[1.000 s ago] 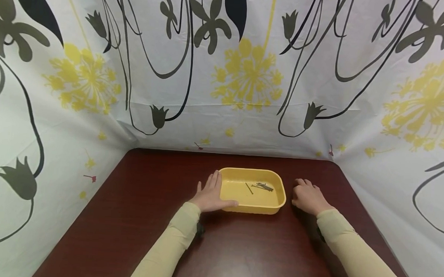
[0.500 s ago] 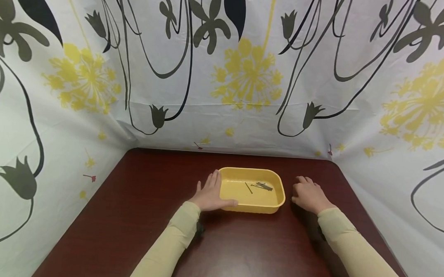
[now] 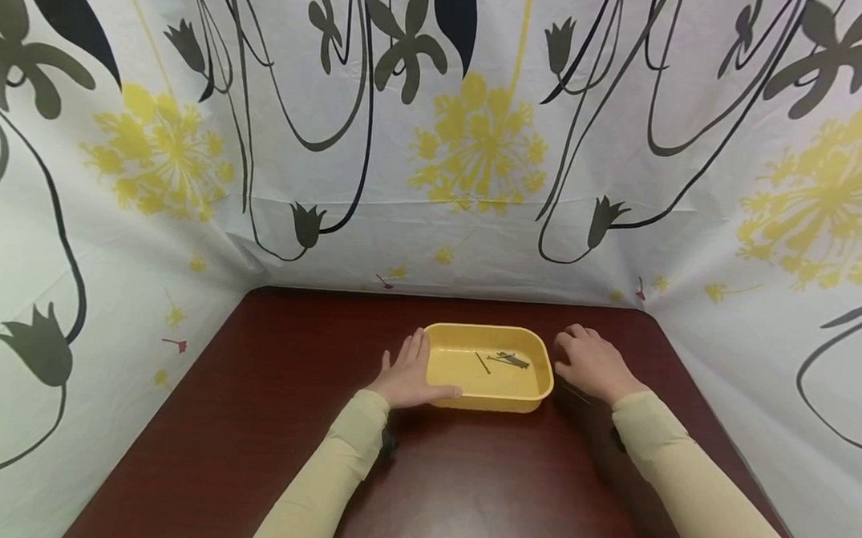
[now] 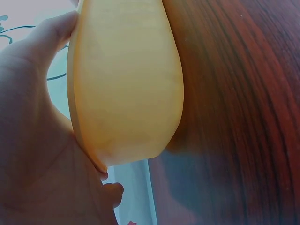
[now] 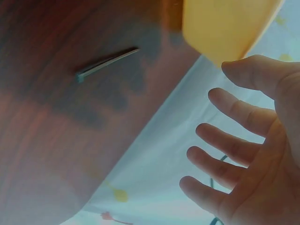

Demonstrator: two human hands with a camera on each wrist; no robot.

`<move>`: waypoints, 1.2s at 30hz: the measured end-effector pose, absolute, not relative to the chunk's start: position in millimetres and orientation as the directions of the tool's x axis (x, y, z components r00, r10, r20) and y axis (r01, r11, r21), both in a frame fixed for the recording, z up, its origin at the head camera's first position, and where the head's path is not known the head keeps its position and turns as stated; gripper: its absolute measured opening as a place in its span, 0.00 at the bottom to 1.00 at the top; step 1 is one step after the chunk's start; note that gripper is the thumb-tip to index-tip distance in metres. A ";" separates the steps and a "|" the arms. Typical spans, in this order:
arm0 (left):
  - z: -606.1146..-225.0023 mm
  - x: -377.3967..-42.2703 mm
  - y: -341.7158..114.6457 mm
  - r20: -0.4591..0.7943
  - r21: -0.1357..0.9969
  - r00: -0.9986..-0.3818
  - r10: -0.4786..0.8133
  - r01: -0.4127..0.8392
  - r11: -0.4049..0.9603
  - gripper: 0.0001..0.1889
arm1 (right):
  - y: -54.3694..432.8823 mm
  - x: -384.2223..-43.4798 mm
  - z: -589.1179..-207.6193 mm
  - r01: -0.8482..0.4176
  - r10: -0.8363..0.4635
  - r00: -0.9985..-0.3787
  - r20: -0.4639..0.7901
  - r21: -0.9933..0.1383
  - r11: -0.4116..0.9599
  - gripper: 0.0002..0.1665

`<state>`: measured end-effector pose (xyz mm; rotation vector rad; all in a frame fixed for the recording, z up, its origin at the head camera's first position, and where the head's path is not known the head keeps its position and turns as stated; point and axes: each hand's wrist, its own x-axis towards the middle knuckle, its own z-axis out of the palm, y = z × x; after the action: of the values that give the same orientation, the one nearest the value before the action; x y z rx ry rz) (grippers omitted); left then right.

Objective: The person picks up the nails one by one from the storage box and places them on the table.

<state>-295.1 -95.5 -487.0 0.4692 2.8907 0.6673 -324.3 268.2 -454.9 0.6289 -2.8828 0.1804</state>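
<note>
A shallow yellow tray [image 3: 488, 403] sits on the table with several nails [image 3: 510, 360] lying in it; one separate nail [image 3: 482, 363] lies left of the cluster. My left hand [image 3: 406, 383] rests along the tray's left rim, fingers straight and thumb over the near side. Just off the tray's right end hovers my right hand [image 3: 591, 363]; the right wrist view shows its fingers [image 5: 229, 143] loosely spread and holding nothing. Below that hand a single nail [image 5: 107, 64] lies on the table, apart from the tray.
The dark red-brown table [image 3: 286, 455] reaches back to a white patterned sheet [image 3: 419, 220] hanging behind it and along both sides. Beside the right hand, the table's right edge [image 3: 693, 385] is close.
My right hand has lifted and shifted left toward the tray's right end, and a nail on the table beneath it has come into sight. The left hand and the tray stay in place.
</note>
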 end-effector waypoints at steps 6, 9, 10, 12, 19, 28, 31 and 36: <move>-487.5 -296.6 -94.8 -0.069 0.443 -0.943 0.326 0.264 0.857 0.71 | 255.8 -327.8 -449.5 -0.442 -0.409 -0.877 0.252 -0.090 0.892 0.15; -487.9 -296.6 -95.0 -0.068 0.440 -0.943 0.324 0.263 0.858 0.71 | 247.7 -329.7 -446.4 -0.458 -0.421 -0.867 0.269 -0.093 0.884 0.17; -488.1 -296.7 -95.1 -0.067 0.440 -0.944 0.324 0.264 0.858 0.71 | 244.9 -330.4 -445.6 -0.464 -0.426 -0.863 0.271 -0.093 0.881 0.17; -488.5 -296.9 -95.0 -0.067 0.437 -0.944 0.324 0.264 0.860 0.70 | 238.9 -332.1 -444.3 -0.473 -0.435 -0.859 0.271 -0.092 0.876 0.18; -486.3 -294.8 -94.9 -0.067 0.446 -0.943 0.325 0.263 0.856 0.70 | 219.3 -335.8 -445.3 -0.502 -0.468 -0.850 0.241 -0.103 0.859 0.19; -487.9 -296.0 -95.0 -0.063 0.441 -0.942 0.330 0.270 0.856 0.70 | 196.9 -343.3 -454.6 -0.519 -0.504 -0.850 0.154 -0.084 0.850 0.18; -488.6 -296.2 -95.9 -0.066 0.443 -0.942 0.330 0.269 0.855 0.70 | 187.5 -345.5 -457.4 -0.529 -0.516 -0.846 0.137 -0.092 0.843 0.15; -487.9 -296.6 -96.0 -0.057 0.457 -0.941 0.334 0.273 0.847 0.70 | 172.5 -348.4 -460.9 -0.526 -0.511 -0.850 0.129 -0.141 0.839 0.09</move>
<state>-296.6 -96.0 -487.9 0.4765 2.8886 0.6844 -348.4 172.5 -460.9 0.8271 -2.9295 0.2622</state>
